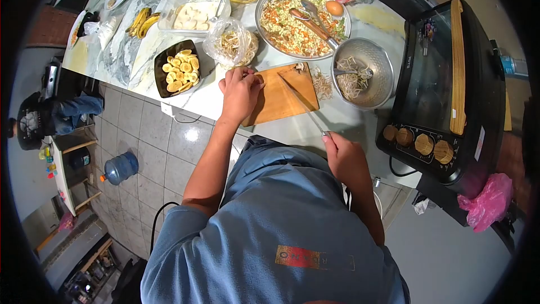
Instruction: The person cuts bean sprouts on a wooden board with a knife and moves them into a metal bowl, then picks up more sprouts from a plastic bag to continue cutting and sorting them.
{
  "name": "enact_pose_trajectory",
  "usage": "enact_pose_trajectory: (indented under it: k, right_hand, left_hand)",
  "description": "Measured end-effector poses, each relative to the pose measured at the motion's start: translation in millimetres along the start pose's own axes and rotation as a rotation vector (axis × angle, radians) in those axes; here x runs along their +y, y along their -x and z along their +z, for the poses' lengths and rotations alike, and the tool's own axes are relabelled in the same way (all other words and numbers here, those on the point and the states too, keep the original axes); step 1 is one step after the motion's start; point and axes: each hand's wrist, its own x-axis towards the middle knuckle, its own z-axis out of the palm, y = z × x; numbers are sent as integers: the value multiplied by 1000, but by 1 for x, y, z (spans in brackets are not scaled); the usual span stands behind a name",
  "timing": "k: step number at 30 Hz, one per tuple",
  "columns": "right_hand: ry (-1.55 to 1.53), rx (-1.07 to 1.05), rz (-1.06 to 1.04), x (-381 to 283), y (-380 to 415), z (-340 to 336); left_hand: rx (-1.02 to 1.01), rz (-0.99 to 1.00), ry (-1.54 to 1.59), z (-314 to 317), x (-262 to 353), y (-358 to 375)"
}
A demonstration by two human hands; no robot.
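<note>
A wooden cutting board [274, 101] lies at the counter's front edge. My right hand [344, 157] is closed round the handle of a knife [304, 105], whose blade slants across the board with its tip near the upper middle. My left hand [241, 87] rests at the board's left edge, fingers curled together; what they hold, if anything, is hidden. Just beyond it sits a clear plastic bag of bean sprouts [232, 45]. A small pale brown piece [300, 67] lies at the board's top edge. Loose bean sprouts [322, 84] are heaped beside the board's right edge.
A steel bowl [379, 73] with sprouts stands right, by a black toaster oven [433, 84]. Behind is a large tray [260, 22] of chopped vegetables with tongs and an egg [334, 8]. Left are a dark bowl of banana slices [183, 70] and a plastic tub [169, 19].
</note>
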Motion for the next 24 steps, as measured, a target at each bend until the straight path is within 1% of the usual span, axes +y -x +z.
enact_pose_trajectory:
  k: [3, 5, 7, 8, 10, 12, 14, 15, 17, 18, 19, 21, 22, 24]
  right_hand:
    - [-29, -1, 68, 13, 6, -9]
    - [-127, -35, 277, 14, 12, -18]
    - [-152, 0, 300, 23, 21, -21]
    - [-168, 27, 312, 26, 25, -22]
    - [-217, 27, 356, 30, 32, -23]
    - [-269, 31, 401, 34, 41, -22]
    - [-321, 74, 343, 41, 51, -15]
    - [-331, 94, 359, 41, 54, -16]
    - [-293, 104, 286, 42, 61, -17]
    - [-318, 165, 235, 43, 64, -15]
    - [-325, 184, 251, 47, 68, -13]
    - [-337, 121, 305, 53, 74, -10]
    - [-350, 147, 303, 54, 76, -9]
    - [-368, 154, 333, 52, 78, -11]
  left_hand:
    - [-22, 24, 21, -6, 11, -3]
    - [-44, 40, 40, -9, 19, -9]
    - [-125, 58, 188, -10, 26, -16]
    - [-137, 75, 189, -8, 31, -20]
    - [-108, 215, 246, -2, 46, -29]
    - [-144, 256, 284, 4, 69, -41]
    - [-208, 291, 371, 12, 92, -54]
    - [-223, 313, 375, 18, 102, -61]
    - [-228, 383, 381, 30, 120, -71]
    - [-128, 480, 378, 38, 127, -76]
    - [-142, 500, 384, 43, 133, -79]
    - [-116, 532, 343, 50, 141, -84]
    - [-126, 545, 346, 51, 144, -85]
    - [-174, 513, 338, 49, 146, -86]
